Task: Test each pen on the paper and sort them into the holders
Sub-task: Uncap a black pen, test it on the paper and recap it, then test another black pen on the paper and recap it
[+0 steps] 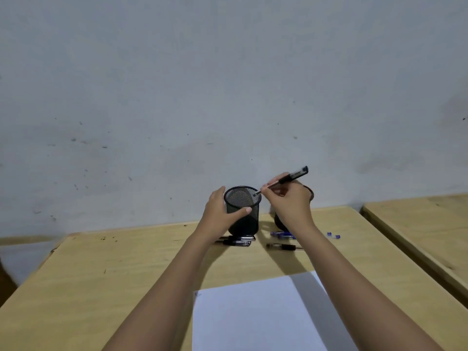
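A black mesh pen holder (pixel 244 198) stands at the far middle of the wooden desk. My left hand (pixel 222 211) wraps around its left side. My right hand (pixel 288 201) pinches a black pen (pixel 291 177), tilted, with its tip at the holder's rim. A second dark holder (pixel 279 222) stands behind my right hand, mostly hidden. Loose pens lie on the desk: black ones (pixel 238 241) in front of the left holder, another black one (pixel 283 247), and blue ones (pixel 282 234). A white sheet of paper (pixel 258 315) lies near me, with a small mark at its top left corner.
A grey wall (pixel 228 84) rises right behind the desk (pixel 114 274). A second wooden desk (pixel 425 224) stands to the right across a narrow gap. A small blue pen cap or piece (pixel 333 235) lies at the right of the pens.
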A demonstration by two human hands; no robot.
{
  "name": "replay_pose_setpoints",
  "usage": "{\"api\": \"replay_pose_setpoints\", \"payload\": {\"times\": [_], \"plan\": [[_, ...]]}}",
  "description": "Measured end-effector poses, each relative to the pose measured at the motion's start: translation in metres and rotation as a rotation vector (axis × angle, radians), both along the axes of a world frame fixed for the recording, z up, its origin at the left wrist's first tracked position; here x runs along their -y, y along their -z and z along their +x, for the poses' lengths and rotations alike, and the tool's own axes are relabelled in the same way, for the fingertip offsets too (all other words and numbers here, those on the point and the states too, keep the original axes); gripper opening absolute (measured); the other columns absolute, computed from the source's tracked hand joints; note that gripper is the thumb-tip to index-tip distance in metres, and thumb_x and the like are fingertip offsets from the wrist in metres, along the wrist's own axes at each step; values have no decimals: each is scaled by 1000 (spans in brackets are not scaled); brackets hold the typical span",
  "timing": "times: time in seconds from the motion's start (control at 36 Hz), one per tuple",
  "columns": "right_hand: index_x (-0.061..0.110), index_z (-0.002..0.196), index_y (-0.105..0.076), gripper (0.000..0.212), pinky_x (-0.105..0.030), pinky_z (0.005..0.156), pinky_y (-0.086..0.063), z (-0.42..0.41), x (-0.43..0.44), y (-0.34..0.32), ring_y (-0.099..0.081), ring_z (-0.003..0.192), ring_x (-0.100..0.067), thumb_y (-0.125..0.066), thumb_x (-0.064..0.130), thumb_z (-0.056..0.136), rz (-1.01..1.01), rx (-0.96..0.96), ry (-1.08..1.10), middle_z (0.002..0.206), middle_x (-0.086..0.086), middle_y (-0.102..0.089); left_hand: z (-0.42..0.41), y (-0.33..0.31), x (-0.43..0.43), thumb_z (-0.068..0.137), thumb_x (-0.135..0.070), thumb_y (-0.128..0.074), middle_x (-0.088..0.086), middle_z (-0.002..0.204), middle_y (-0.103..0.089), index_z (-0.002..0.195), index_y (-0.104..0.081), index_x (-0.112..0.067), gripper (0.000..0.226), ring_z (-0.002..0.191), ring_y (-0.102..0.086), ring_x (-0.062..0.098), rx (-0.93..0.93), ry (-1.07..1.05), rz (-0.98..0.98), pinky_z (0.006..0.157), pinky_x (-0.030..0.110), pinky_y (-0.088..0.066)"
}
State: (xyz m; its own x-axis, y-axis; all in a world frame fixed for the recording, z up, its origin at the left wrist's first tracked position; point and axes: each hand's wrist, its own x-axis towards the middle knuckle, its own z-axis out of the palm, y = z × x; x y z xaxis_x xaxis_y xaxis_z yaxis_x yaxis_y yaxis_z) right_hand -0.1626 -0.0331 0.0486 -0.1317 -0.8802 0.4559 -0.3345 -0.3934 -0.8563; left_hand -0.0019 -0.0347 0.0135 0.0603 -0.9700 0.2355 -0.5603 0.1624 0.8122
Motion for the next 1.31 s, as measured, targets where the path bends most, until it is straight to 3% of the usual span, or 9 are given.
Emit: {"api": "replay_pose_setpoints", "payload": {"times": [0.08, 0.19, 0.33, 0.56, 0.78, 0.86, 0.97, 1.08, 1.31], "plan": [[8, 82, -65, 8, -9, 60, -42, 8, 21, 12, -61, 68, -5, -69, 15, 80, 43, -104, -4, 76, -1, -67, -3, 8, 8, 73, -35, -77, 6, 137, -43, 137, -38, -8, 80, 122, -40, 12, -32, 15, -20, 99, 22, -32], [6, 85, -68, 14, -12, 60, -40, 14, 33, 25, -60, 74, -12, -69, 19, 80, 101, -231, -20, 80, -3, -66, -5, 17, 12, 53, -58, -77, 2, 139, -44, 141, -33, -15, 108, 127, -45, 17, -155, 9, 18, 108, 37, -39], [7, 84, -67, 15, -3, 55, -38, 16, 37, 28, -57, 71, -9, -70, 21, 79, 96, -280, -21, 82, -3, -64, -1, 25, 17, 51, -60, -77, -2, 134, -49, 137, -37, -17, 104, 125, -49, 15, -199, 32, 0, 106, 38, -42], [7, 91, -68, 21, -32, 82, -47, 15, 41, 27, -58, 92, -24, -70, 24, 79, 98, -392, -56, 98, -12, -57, 0, 27, 20, 63, -37, -82, -6, 123, -50, 135, -39, -17, 87, 121, -50, 15, -186, 29, -25, 104, 33, -43], [15, 91, -62, 19, -2, 63, -43, 12, 22, 33, -58, 88, -15, -73, 11, 75, 95, -77, -52, 98, -8, -64, 2, 17, 14, 71, -24, -80, -7, 117, -49, 136, -39, -9, 78, 110, -49, 8, -113, 20, -10, 80, -2, -36], [13, 92, -60, 23, -4, 66, -45, 13, 9, 42, -56, 79, -7, -71, 3, 75, 33, 47, -22, 100, -12, -63, 9, 15, 6, 73, -32, -78, 2, 144, -40, 144, -27, -9, 90, 132, -38, 14, -81, 4, -4, 108, 21, -33], [15, 88, -60, 20, -7, 65, -46, 19, -8, 58, -56, 74, -9, -67, 0, 77, 37, 63, -34, 95, -14, -63, 28, 13, -18, 83, -39, -66, 4, 153, -29, 147, -22, -13, 82, 140, -28, 17, 61, -18, -8, 113, 31, -26], [12, 88, -64, 12, -9, 67, -46, 32, -21, 71, -57, 77, -13, -65, 3, 80, 121, -123, -166, 89, -6, -62, 60, 26, -53, 91, -44, -52, 2, 157, -17, 148, -15, -11, 75, 143, -17, 14, 308, 1, 47, 108, 23, -18], [8, 104, -63, 21, -24, 82, -39, 59, -20, 87, -51, 98, -19, -57, 12, 84, 56, -676, -260, 102, -5, -56, 102, 57, -99, 90, -62, -31, 7, 159, 6, 150, -3, -9, 84, 146, 10, 19, 626, -14, 283, 118, 42, 0]]}}
